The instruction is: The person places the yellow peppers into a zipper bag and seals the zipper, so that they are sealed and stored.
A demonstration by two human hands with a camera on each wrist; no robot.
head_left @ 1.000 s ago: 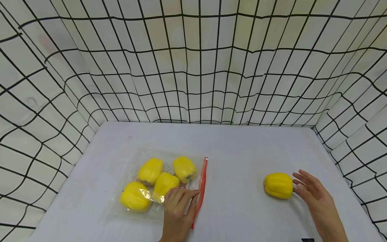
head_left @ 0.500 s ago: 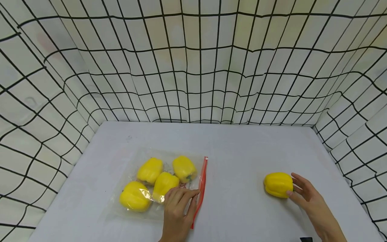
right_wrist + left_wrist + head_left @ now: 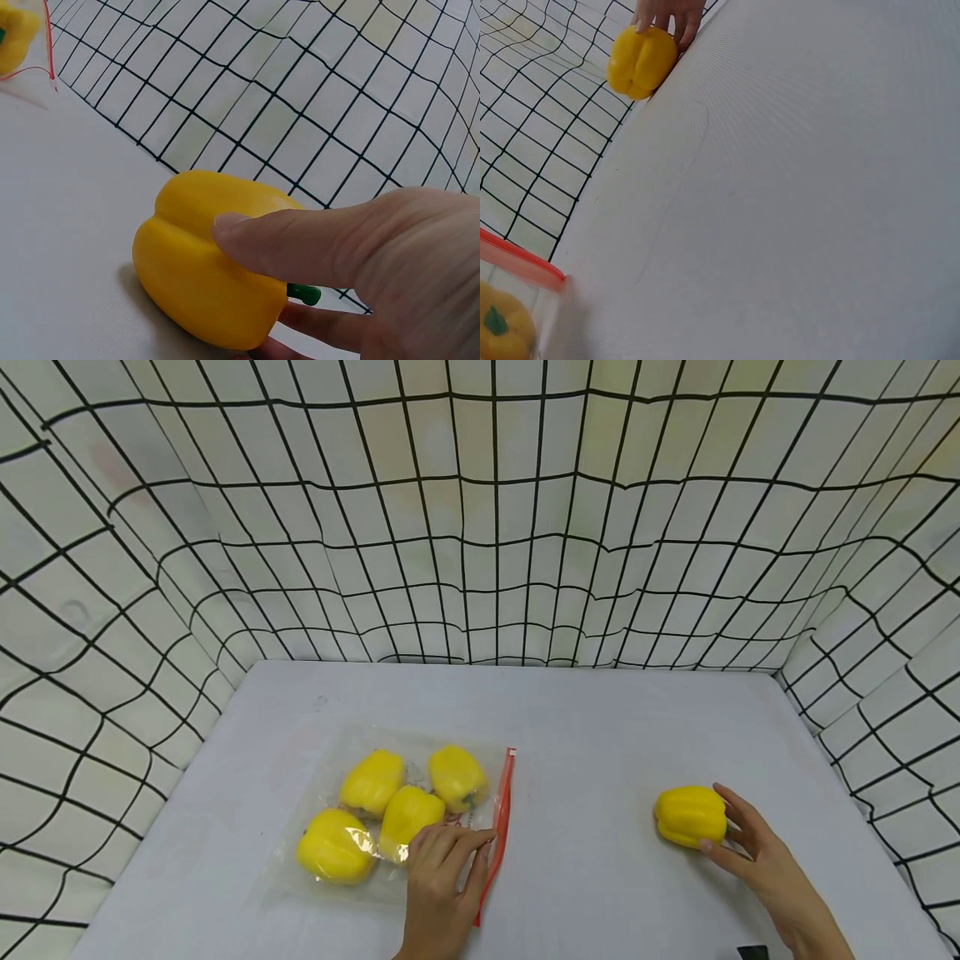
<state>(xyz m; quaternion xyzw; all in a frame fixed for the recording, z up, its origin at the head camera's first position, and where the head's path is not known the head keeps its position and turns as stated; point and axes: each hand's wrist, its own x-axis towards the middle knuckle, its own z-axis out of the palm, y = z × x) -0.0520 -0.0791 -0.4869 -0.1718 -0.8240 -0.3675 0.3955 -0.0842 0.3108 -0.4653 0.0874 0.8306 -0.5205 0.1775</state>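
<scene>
A yellow bell pepper (image 3: 690, 815) lies on its side on the right of the white table, its green stem (image 3: 304, 293) turned towards the palm. My right hand (image 3: 757, 852) grips its stem end, the thumb (image 3: 277, 240) along one side and the other fingers round the far side. On the left lies a clear zip bag (image 3: 300, 881) with a red zip strip (image 3: 504, 810). Several more yellow bell peppers (image 3: 337, 847) are inside it. My left hand (image 3: 442, 881) pinches the bag beside the strip, near its opening edge.
White walls behind black netting (image 3: 495, 543) close in the table (image 3: 577, 735) at the back and on both sides. A small dark object (image 3: 752, 952) shows at the bottom edge by the right forearm.
My right hand has moved left onto the loose bell pepper, and its thumb and fingers have come round the stem end. The left hand and the zip bag stay put.
</scene>
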